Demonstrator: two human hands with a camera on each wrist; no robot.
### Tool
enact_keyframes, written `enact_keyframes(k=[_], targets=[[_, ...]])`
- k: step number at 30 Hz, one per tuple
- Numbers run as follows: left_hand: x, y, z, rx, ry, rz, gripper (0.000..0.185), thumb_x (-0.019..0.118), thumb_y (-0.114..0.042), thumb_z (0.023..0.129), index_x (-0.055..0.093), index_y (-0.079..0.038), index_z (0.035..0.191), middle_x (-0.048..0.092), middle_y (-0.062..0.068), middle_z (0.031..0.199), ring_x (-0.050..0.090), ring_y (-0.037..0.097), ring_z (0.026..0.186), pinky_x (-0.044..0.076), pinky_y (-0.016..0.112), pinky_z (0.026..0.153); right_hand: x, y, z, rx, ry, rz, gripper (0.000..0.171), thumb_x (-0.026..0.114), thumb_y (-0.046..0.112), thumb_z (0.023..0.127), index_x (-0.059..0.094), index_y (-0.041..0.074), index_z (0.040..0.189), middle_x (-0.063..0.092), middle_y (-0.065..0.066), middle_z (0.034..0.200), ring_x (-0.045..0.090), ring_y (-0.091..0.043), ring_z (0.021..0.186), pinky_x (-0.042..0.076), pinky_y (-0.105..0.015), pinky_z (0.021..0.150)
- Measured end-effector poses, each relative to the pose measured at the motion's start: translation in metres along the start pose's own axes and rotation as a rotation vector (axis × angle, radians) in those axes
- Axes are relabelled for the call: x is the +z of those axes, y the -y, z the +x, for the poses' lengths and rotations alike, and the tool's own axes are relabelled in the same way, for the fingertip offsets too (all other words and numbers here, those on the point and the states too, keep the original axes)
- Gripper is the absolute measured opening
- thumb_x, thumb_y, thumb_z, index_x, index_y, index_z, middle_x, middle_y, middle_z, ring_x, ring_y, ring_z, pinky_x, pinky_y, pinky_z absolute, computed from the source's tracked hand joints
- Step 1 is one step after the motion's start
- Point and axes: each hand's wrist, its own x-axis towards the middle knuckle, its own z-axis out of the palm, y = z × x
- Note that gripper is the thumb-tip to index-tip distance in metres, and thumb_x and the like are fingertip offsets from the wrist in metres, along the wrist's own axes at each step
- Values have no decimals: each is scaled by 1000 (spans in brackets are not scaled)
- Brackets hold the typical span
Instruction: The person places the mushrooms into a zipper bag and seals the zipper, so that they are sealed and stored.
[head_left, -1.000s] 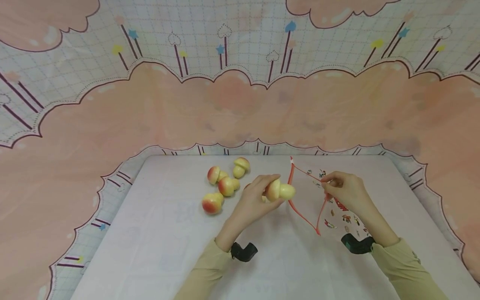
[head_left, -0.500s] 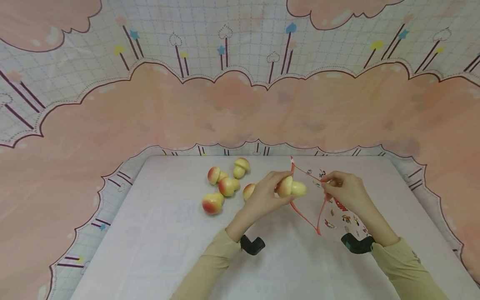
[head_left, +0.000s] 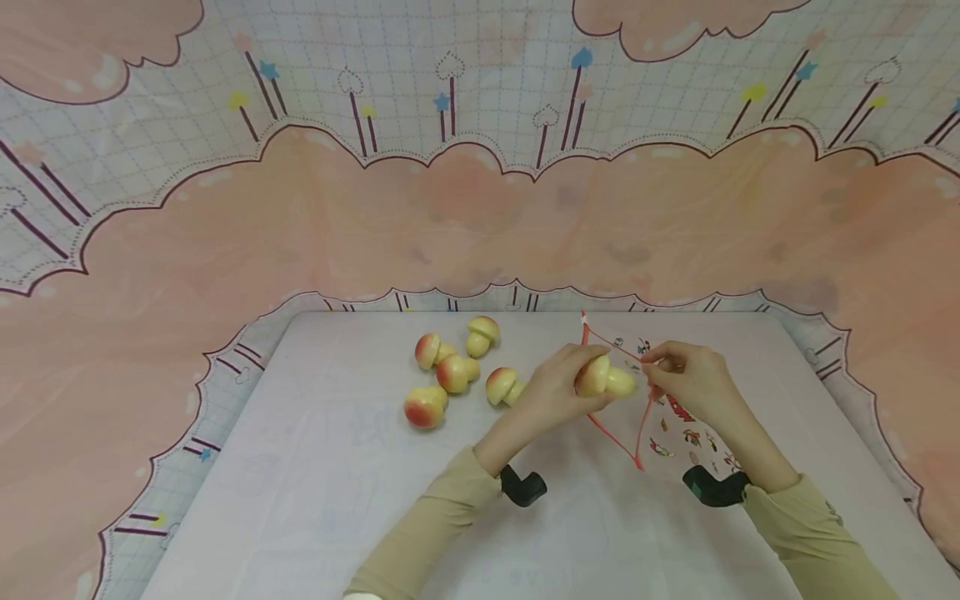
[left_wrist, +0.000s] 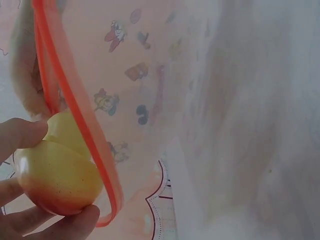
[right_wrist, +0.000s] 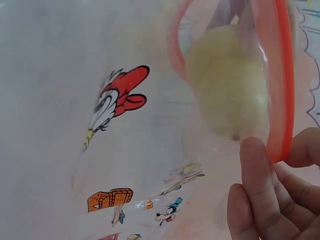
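Note:
My left hand (head_left: 553,388) grips a yellow toy mushroom (head_left: 594,377) with a reddish cap, its stem pointing right. The mushroom is at the mouth of a clear plastic bag (head_left: 611,435) with an orange-red rim and cartoon prints. In the left wrist view, fingers and thumb curl round the cap (left_wrist: 57,180), and the rim (left_wrist: 82,112) crosses in front of the mushroom. My right hand (head_left: 696,377) pinches the bag's rim and the mouth stands apart. Through the film in the right wrist view, the mushroom's pale rounded stem (right_wrist: 230,85) shows near the right fingertips.
Several more toy mushrooms lie on the white tabletop left of my left hand, among them a front one (head_left: 424,407), a back one (head_left: 482,335) and one close to my wrist (head_left: 504,387). A patterned cloth (head_left: 480,225) hangs behind the table.
My left hand has moved right with the mushroom, from outside the bag's rim to within its mouth. A mushroom on the table, formerly behind that hand, now shows. My right hand stays put.

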Motion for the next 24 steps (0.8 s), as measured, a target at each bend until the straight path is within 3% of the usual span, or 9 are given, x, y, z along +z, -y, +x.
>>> enact_keyframes(k=[12, 17, 24], targets=[[17, -4, 11, -2, 54, 47, 67, 74, -31, 83, 45, -21, 142, 54, 0, 136, 58, 13, 112, 49, 23, 93, -3, 3, -1, 4, -15, 1, 25, 62, 15, 92, 65, 0, 111, 70, -8, 73, 55, -12, 55, 38, -24, 44], [20, -7, 14, -26, 53, 53, 64, 75, -29, 82, 47, -16, 137, 57, 2, 130, 60, 13, 106, 50, 22, 89, -4, 4, -2, 3, -22, 10, 24, 61, 15, 92, 65, -1, 110, 71, -10, 75, 61, -16, 59, 40, -25, 45], [24, -10, 16, -54, 56, 53, 60, 78, -28, 80, 47, -14, 129, 60, 1, 121, 60, 12, 98, 50, 20, 82, -4, 7, -3, 3, -38, 9, 24, 61, 16, 92, 65, 0, 110, 71, -13, 79, 59, -15, 59, 40, -25, 44]])
